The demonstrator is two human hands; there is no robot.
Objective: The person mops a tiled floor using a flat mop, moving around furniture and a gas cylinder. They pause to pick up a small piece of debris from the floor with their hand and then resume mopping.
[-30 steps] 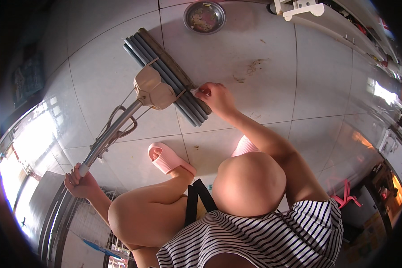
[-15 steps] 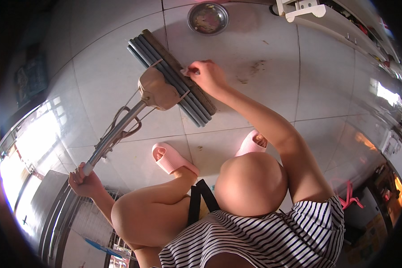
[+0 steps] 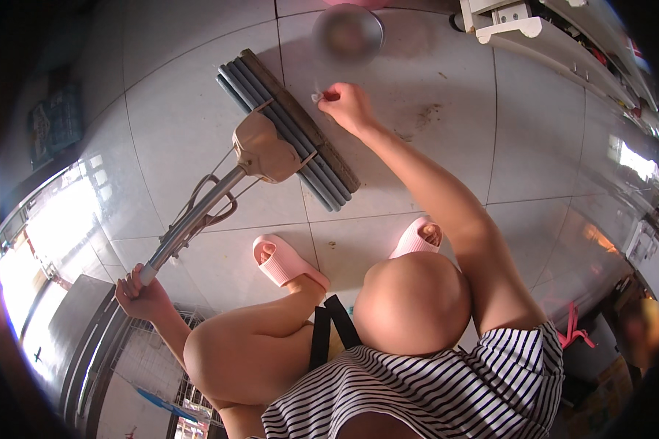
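Note:
My left hand (image 3: 140, 296) is wrapped round the metal pole of a roller sponge mop (image 3: 267, 152). The mop head lies on the tiled floor, with grey-blue rollers and a dirty brown sponge strip (image 3: 300, 121) along its far side. Beyond that strip, apart from it, my right hand (image 3: 350, 110) pinches a small whitish wad (image 3: 315, 96) between thumb and fingertips. What the wad is made of is too small to tell.
A round metal bowl (image 3: 379, 36), blurred inside, sits on the floor ahead. Dark dirt smears (image 3: 421, 121) mark the tiles right of my right hand. White drawers (image 3: 556, 44) stand far right. My feet are in pink slippers (image 3: 289, 263); a wire rack (image 3: 154, 358) is at lower left.
My right hand has lifted away from the mop's sponge strip, moving slightly farther and to the right with the whitish wad. My left hand keeps its grip on the pole.

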